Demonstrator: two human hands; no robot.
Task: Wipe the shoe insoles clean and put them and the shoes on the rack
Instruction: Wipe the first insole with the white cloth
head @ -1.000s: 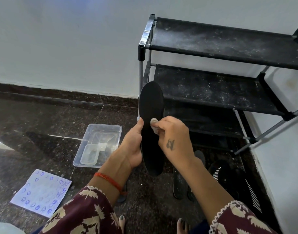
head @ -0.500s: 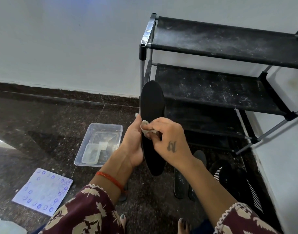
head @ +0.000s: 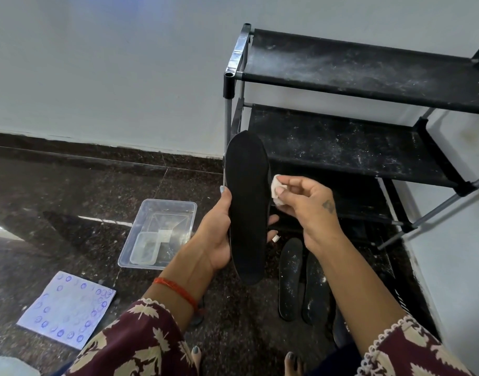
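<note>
My left hand (head: 216,232) grips a black insole (head: 247,202) upright, toe end up, in front of the shoe rack (head: 341,147). My right hand (head: 306,204) pinches a small white wipe (head: 276,189) just to the right of the insole, a little off its surface. Two dusty black insoles (head: 290,278) (head: 315,289) lie side by side on the floor under my right forearm. The rack's black shelves are speckled with white dust. A dark shoe with white stripes lies low on the right, mostly hidden by my arm.
A clear plastic tub (head: 158,234) holding water and a smaller tray stands on the dark floor to the left. A white sheet with blue prints (head: 66,310) lies at the lower left. The white wall runs behind, and my toes (head: 292,362) show at the bottom.
My right hand has lifted the wipe off the insole's face and moved it to the right of the insole. My left hand still holds the insole upright.
</note>
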